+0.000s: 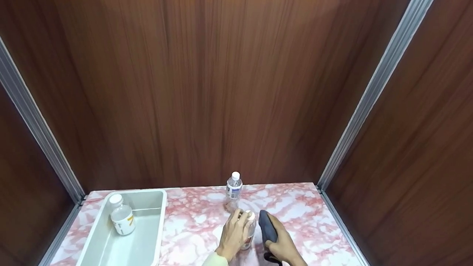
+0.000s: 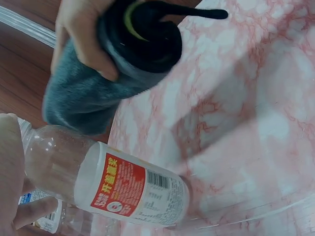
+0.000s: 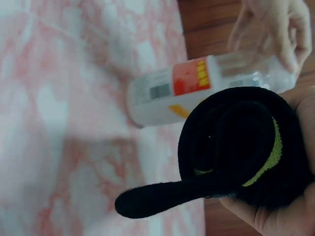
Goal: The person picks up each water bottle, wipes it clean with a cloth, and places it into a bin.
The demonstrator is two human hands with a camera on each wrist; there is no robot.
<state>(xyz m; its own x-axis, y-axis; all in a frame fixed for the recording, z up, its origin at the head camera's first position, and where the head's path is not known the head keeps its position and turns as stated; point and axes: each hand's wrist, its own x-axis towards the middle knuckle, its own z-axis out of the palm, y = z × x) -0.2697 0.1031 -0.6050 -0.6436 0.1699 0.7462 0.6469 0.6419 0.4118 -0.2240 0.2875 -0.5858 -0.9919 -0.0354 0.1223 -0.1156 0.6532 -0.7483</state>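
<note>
Red-labelled bottle (image 2: 135, 189): upright on the counter (image 1: 196, 221)
Left hand (image 1: 233, 232): fingers pinching that bottle's top
Right hand (image 1: 282, 242): fingers round rolled cloth (image 1: 267, 227), right of the bottle
Second bottle (image 1: 234, 192): behind it
Tray (image 1: 161, 229): left of it

Dim, soft right wrist view; shadowed tabletop (image 3: 59, 108)

From the head, we look forward and down, from well back, over the marbled table (image 1: 194, 221) toward the wood-grain wall (image 1: 192, 92). The wrist views bring us close, tipped sideways: the left shows the table at right, the right at left. Both share the red-labelled bottle (image 2: 135, 189) and rolled dark cloth (image 3: 236, 132); the right's exact angle is hard to judge through blur.
</note>
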